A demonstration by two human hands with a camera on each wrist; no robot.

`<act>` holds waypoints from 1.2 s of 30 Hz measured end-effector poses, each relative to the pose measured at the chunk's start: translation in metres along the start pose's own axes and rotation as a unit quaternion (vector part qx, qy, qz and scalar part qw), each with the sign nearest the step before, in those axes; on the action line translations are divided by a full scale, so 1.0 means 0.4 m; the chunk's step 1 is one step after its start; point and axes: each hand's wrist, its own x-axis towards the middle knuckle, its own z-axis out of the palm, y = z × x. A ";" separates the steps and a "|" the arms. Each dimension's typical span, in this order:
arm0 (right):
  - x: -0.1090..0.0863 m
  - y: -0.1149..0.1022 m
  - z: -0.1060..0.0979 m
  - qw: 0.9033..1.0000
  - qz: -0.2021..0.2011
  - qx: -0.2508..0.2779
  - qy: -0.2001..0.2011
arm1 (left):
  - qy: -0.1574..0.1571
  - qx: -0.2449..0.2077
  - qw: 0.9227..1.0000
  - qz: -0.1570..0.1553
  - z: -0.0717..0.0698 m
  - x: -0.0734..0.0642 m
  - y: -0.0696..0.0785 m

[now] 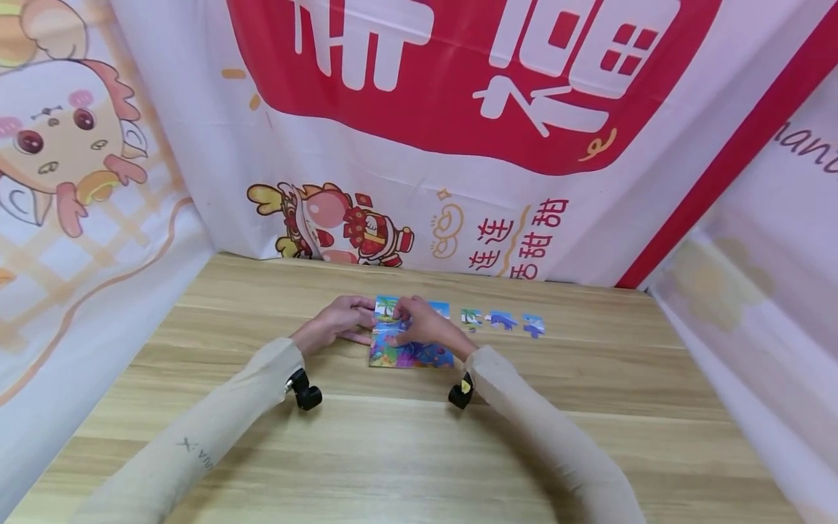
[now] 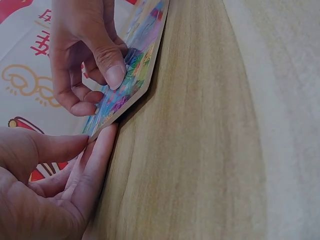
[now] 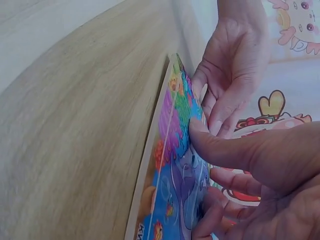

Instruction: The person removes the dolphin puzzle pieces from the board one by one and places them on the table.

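Note:
A colourful jigsaw puzzle [image 1: 412, 356] with an undersea and palm-beach picture lies in its flat tray on the table. At its left edge, my left hand [image 1: 337, 320] pinches the board, thumb on top and fingers along the side and underneath. My right hand [image 1: 425, 322] is over the upper left part of the picture. Its thumb [image 2: 115, 75] touches the picture, and the other fingers are bent towards it. Whether a piece is between them is hidden. Loose puzzle pieces, one with a palm tree [image 1: 470, 316], one purple-blue [image 1: 502, 320] and one blue [image 1: 533, 324], lie to the right.
The wood-grain table [image 1: 380, 451] stretches in front of the puzzle. Behind it hangs a printed cloth [image 1: 419, 175] reaching down to the table's back edge, with more cloth at both sides. A small black camera [image 1: 306, 391] sits at the left wrist, another [image 1: 461, 393] at the right.

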 end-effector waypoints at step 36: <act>-0.020 0.034 0.023 0.979 -0.026 0.192 0.055 | 0.015 0.019 1.000 0.000 0.003 -0.016 0.002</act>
